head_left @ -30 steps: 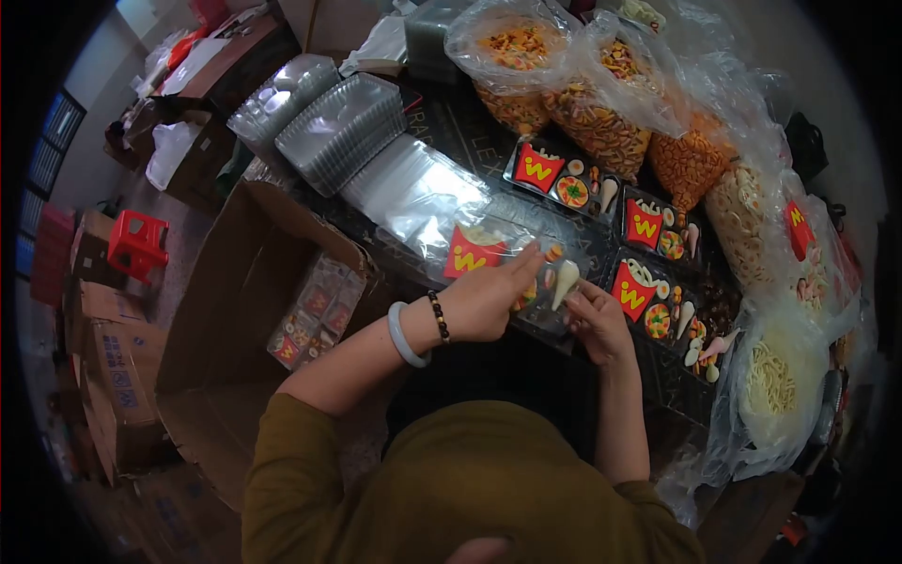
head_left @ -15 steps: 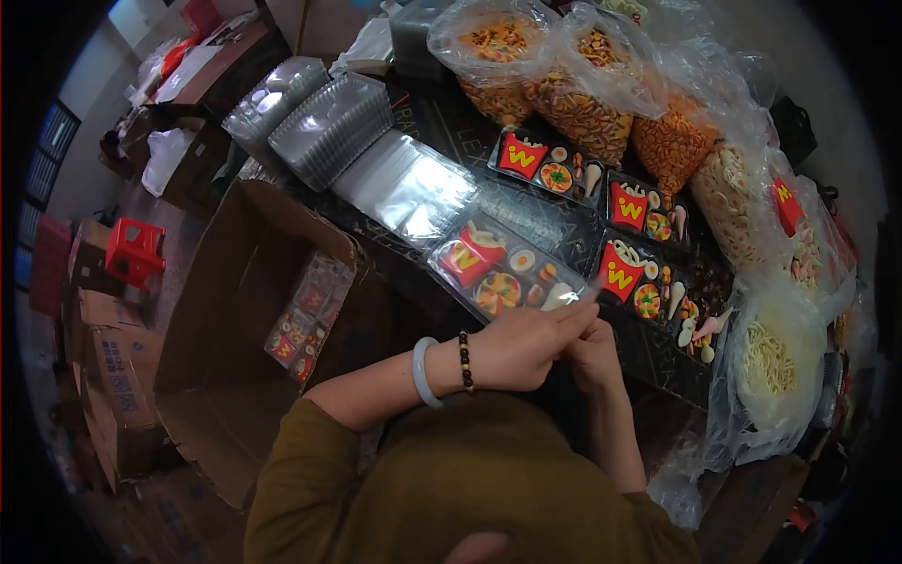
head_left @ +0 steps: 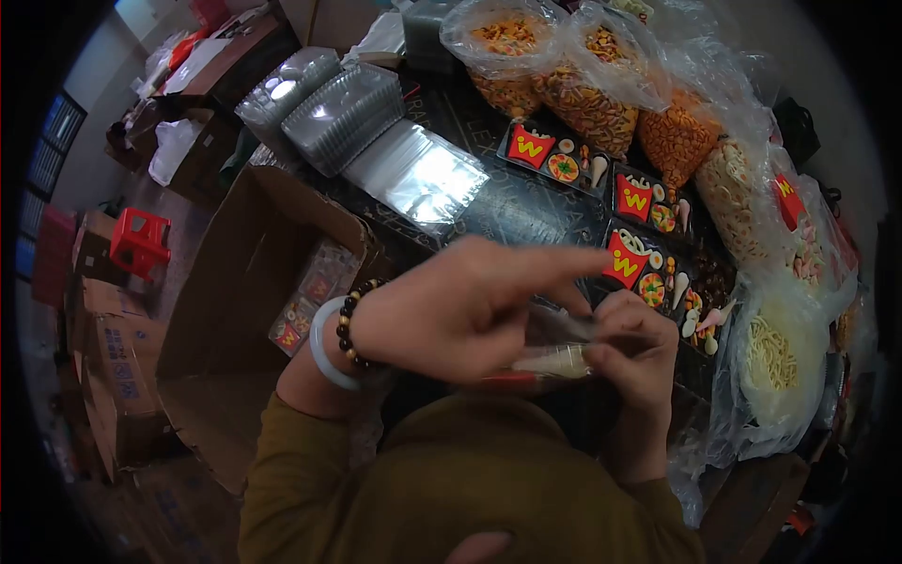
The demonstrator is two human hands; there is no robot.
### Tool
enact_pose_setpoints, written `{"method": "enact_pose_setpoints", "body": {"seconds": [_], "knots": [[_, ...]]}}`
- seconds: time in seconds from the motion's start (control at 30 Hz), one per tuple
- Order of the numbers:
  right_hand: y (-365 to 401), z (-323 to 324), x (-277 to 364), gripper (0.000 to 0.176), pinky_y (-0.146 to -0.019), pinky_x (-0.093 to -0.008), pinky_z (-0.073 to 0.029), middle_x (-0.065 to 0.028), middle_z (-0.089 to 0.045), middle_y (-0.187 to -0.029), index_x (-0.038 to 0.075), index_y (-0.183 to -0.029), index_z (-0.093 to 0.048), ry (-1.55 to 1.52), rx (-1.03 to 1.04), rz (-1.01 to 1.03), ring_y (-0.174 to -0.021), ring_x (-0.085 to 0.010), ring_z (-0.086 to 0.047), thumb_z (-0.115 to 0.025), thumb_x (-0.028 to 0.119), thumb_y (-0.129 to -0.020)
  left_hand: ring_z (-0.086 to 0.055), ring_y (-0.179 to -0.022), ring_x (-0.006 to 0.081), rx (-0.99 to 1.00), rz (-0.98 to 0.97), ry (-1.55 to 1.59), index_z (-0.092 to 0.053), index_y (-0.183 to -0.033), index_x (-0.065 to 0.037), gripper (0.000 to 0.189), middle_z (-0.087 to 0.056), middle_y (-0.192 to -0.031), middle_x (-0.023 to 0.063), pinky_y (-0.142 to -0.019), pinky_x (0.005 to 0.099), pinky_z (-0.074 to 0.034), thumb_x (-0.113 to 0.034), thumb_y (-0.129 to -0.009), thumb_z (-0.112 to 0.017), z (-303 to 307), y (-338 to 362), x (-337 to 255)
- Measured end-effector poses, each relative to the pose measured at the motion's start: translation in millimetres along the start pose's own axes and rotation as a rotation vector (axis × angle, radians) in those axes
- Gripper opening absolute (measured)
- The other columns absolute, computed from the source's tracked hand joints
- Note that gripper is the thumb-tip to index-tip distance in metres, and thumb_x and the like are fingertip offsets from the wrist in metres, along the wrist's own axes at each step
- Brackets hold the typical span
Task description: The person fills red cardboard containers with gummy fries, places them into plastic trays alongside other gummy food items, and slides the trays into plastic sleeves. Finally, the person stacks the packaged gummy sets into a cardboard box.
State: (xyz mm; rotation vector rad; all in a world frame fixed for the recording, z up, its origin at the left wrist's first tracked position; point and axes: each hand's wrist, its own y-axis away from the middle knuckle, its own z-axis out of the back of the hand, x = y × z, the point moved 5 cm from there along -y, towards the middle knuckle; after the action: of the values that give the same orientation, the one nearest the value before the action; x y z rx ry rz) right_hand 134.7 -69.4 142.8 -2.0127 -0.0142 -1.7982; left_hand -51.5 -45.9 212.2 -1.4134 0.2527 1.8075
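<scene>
My right hand (head_left: pixel 635 346) pinches the edge of a clear plastic bag (head_left: pixel 556 331) close to my body. Inside the bag lies a pack of toy food pieces (head_left: pixel 545 365); red and pale parts show, the rest is hidden behind my left hand. My left hand (head_left: pixel 456 310), wearing a beaded bracelet and a pale bangle, is over the bag's left part. Its index finger stretches to the right, with a gap below it, and motion blurs it slightly. Filled trays with red fries boxes (head_left: pixel 625 258) lie just beyond my right hand.
Flat clear bags (head_left: pixel 423 174) and stacked clear trays (head_left: pixel 343 117) lie at the table's back left. Big bags of small toy pieces (head_left: pixel 587 99) line the far and right sides. A cardboard box (head_left: pixel 211 376) with packed sets (head_left: pixel 315 296) stands left; a red stool (head_left: pixel 141 242) is beyond.
The bagged pack has come off the table toward my body and tilted. My left hand has moved up and left, fingers stretched out; my right hand has shifted slightly right, gripping the bag's edge.
</scene>
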Motion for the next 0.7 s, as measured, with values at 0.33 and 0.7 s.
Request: {"method": "enact_pose_setpoints", "body": {"seconds": [0.33, 0.7], "knots": [[-5, 22, -149, 0.009, -0.058, -0.0207, -0.04, -0.0001, -0.058, -0.074, 0.003, -0.09, -0.062, -0.268, -0.434, -0.367, -0.064, -0.0068, -0.051, -0.064, 0.011, -0.087, -0.064, -0.081, 0.014, -0.557, 0.492, 0.926, -0.06, -0.1, -0.001, 0.014, -0.067, -0.095, 0.009, -0.072, 0.0255, -0.052, -0.011, -0.092, -0.057, -46, 49, 209], [1, -32, -111, 0.016, -0.078, -0.0354, -0.043, -0.0023, -0.063, -0.091, 0.01, -0.089, -0.065, 1.194, 0.13, 0.398, -0.089, -0.0217, -0.059, -0.065, 0.01, -0.074, -0.067, -0.08, 0.0194, -0.568, 0.549, 0.78, -0.06, -0.095, 0.0, 0.014, -0.068, -0.091, 0.0135, -0.072, 0.0302, -0.055, -0.013, -0.092, -0.057, -53, 32, 215]]}}
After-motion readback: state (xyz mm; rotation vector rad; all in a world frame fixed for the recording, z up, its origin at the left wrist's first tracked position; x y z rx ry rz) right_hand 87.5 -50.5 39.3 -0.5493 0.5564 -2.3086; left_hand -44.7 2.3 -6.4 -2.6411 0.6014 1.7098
